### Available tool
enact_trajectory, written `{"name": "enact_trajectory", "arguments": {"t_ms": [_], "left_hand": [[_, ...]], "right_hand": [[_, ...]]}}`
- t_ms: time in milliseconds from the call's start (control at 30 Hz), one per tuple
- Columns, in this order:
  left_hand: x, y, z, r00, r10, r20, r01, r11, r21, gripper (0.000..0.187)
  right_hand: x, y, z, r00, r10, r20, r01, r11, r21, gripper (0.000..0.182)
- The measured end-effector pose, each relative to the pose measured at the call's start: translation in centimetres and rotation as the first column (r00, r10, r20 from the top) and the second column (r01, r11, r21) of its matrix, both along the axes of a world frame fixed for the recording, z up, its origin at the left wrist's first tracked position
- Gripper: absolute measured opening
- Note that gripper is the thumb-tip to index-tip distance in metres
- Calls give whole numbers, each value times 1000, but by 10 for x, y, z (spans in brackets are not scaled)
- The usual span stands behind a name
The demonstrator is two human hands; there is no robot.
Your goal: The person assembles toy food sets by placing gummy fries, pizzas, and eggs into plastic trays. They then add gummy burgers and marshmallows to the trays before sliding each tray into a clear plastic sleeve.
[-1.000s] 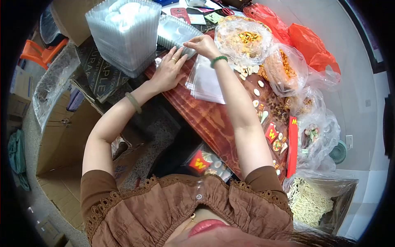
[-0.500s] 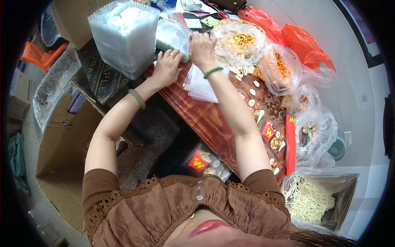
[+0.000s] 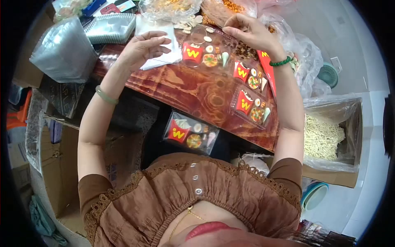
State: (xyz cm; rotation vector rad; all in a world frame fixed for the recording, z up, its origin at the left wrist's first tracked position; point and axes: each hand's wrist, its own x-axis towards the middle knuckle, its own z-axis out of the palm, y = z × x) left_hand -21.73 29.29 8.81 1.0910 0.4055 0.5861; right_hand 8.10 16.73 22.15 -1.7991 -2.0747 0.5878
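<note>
My left hand (image 3: pixel 146 47) hovers over the stack of white sheets (image 3: pixel 158 31), its fingers apart and nothing seen in them. My right hand (image 3: pixel 251 33) is farther right, near the clear bag of orange pieces (image 3: pixel 236 7). Its thumb and fingers are bent with a gap between them, and I see nothing held. Between my hands lies a clear tray (image 3: pixel 204 53) with a red "W" fries box (image 3: pixel 192 52), an egg half (image 3: pixel 210 48) and a small noodle bowl (image 3: pixel 210 60). Similar sets (image 3: pixel 250 108) lie at the table's right side.
A tall stack of clear trays (image 3: pixel 61 51) stands left, near a lower tray stack (image 3: pixel 111 29). Another packed set (image 3: pixel 191 133) rests by my lap. At right, an open carton (image 3: pixel 333 175) holds pale noodle-like pieces (image 3: pixel 323 136). Loose white pieces (image 3: pixel 189 24) lie near the bags.
My hands have left the lower tray stack and moved apart, the right one toward the bags. The view has shifted, and a clear tray over a small food set now shows between my hands.
</note>
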Motion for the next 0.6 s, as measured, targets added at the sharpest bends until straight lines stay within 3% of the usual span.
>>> {"name": "enact_trajectory", "arguments": {"t_ms": [33,67,100,133,200,267,400,467,500,567,600], "left_hand": [[13,-11,-2,998,14,-55,-16,999,-40,32],[27,-24,-2,991,71,-113,-80,994,-75,30],[41,-28,-11,997,51,-54,-58,991,-125,30],[52,-33,-14,999,34,6,-33,984,-173,29],[72,-44,-14,999,35,4,-33,980,-196,27],[82,-50,-12,997,16,70,4,964,-265,32],[78,-40,-22,996,-10,88,29,977,-210,43],[57,-40,-15,940,215,-266,-133,946,296,56],[44,-19,-48,860,415,-298,-111,722,683,64],[16,-3,-72,752,601,-269,84,316,945,62],[8,0,-76,743,626,-237,139,201,970,59]], "right_hand": [[-1,-12,-10,987,5,158,-47,964,264,56],[-3,-23,-15,935,-4,354,-119,939,324,69],[-16,-35,-17,846,-27,533,-200,910,364,82],[-24,-40,-24,882,4,471,-129,964,233,104],[-22,-36,-57,886,46,461,-234,903,360,116],[-16,-27,-79,870,40,491,-233,912,338,119],[-10,-10,-96,923,83,377,-172,963,208,108],[-3,0,-107,880,52,472,-143,977,159,107],[6,5,-119,890,42,454,-142,972,187,105],[15,18,-137,887,53,458,-132,981,143,105],[18,22,-144,881,62,469,-124,987,103,105]]}}
